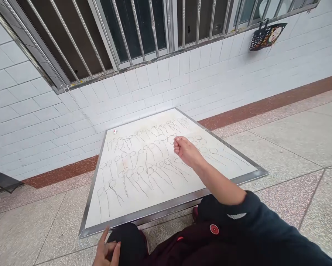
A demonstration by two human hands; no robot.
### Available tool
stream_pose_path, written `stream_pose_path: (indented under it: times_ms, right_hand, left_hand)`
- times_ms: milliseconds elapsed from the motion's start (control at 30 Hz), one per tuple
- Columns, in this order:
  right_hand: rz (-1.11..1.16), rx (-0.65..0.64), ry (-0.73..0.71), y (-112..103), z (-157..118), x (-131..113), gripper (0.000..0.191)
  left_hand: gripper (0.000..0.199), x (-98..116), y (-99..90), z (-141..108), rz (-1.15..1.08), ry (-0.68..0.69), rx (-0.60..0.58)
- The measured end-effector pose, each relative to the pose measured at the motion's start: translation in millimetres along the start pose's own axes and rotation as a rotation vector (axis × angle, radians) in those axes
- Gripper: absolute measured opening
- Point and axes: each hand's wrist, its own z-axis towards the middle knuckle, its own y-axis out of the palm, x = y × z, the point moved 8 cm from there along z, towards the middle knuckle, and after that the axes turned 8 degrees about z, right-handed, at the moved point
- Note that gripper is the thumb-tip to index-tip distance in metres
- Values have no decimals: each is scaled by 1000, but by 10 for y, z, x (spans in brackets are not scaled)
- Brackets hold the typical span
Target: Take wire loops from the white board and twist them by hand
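Looped wires [146,157] lay in rows on the table [154,201], remainder unclear. Right hand [184,149] was pinched closed, contents indistinct; left hand [106,251] was half-open, apparently empty.

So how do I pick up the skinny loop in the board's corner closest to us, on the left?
Probably pinch its long tail with your fingertips, coming from the near edge. The tail points that way, and it's too thin and flat to scoop up easily.

Rows of thin looped strands [100,207] and one small object [115,131] lie on a white table [166,196].
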Motion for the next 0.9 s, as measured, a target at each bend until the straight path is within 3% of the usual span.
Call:
stream_pose_path:
  times_ms: [67, 200, 267, 333, 467, 600, 733, 900]
  right_hand:
    - [176, -85, 63, 265, -395, -3, 28]
    - [460, -202, 232, 719, -1141, 6, 23]
    - [524, -229, 288, 845, -1414, 9, 21]
    - [552, -243, 323, 898, -1609, 23, 21]
    - [527, -259, 365, 873, -1856, 91, 22]
    - [431, -319, 392, 834, -2031, 155, 24]
    - [215, -382, 325, 777, -2116, 154, 24]
    - [47, -402, 249, 711, -2145, 106, 24]
  left_hand:
    - [81, 490, 13, -54, -306, 3, -152]
    - [73, 1588, 62, -112, -757, 152, -250]
    - [71, 1934, 167, -176, -950, 171, -293]
    - [65, 2112, 263, -287, -1080, 178, -303]
    - [57, 2118, 361, -528, -1188, 157, -279]
    - [52, 1959, 297, -641, -1209, 143, -209]
    - [52, 1851, 222, -714, -1157, 147, -208]
    - [53, 1790, 258, -794, -1098, 128, -261]
